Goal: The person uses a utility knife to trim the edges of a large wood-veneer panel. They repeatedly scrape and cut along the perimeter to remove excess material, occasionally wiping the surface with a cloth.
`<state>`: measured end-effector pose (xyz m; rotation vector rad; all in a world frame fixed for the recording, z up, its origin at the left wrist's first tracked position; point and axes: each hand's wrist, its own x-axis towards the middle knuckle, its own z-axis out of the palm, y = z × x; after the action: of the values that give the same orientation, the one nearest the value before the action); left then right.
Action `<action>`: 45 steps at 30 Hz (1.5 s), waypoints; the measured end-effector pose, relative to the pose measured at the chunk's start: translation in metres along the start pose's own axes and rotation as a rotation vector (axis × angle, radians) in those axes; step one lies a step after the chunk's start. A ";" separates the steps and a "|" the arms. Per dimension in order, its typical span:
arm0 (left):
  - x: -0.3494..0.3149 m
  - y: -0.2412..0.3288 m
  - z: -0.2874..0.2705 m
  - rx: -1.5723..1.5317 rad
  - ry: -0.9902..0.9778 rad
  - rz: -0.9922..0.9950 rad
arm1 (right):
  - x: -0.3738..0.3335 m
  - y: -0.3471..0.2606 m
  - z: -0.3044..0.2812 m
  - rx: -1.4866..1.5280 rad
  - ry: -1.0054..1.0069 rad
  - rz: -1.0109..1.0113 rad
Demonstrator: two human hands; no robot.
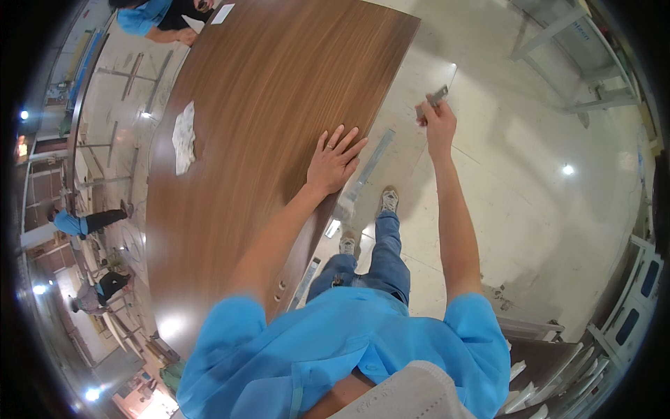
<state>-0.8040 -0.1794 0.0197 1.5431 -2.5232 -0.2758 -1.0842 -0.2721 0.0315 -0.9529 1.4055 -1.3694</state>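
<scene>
A large brown wood-grain panel point(244, 105) lies flat in front of me. My left hand point(335, 160) rests palm down on it near its right edge, fingers spread, a ring on one finger. Off to the right of the panel, above the floor, my right hand point(438, 122) is closed around a small grey metallic tool point(438, 96); its exact kind is too blurred to tell. A crumpled white cloth point(184, 140) lies near the panel's left edge. At the panel's far end is a small white label point(222, 14).
A co-worker in a blue shirt point(150, 17) stands at the far left corner, a hand by the panel. Under the panel's right edge runs a metal support bar point(377, 157). A grey metal frame point(558, 31) stands far right. More people and racks are at left.
</scene>
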 end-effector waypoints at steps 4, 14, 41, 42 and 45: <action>0.058 -0.008 -0.006 0.041 -0.071 0.010 | 0.133 0.029 0.015 -0.140 0.061 -0.055; 0.086 -0.031 -0.009 -0.097 -0.028 -0.077 | 0.298 0.056 0.045 -0.373 -0.061 -0.258; 0.085 -0.032 -0.006 -0.192 0.152 -0.108 | 0.267 0.068 0.037 -0.477 -0.214 -0.504; 0.085 -0.031 -0.005 -0.195 0.154 -0.118 | 0.247 0.070 0.036 -0.602 -0.281 -0.452; 0.083 -0.029 -0.005 -0.217 0.180 -0.133 | 0.165 0.076 0.039 -0.611 -0.406 -0.572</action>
<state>-0.8151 -0.2669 0.0211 1.5755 -2.1800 -0.3948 -1.0864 -0.4350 -0.0583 -2.0317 1.2953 -1.0328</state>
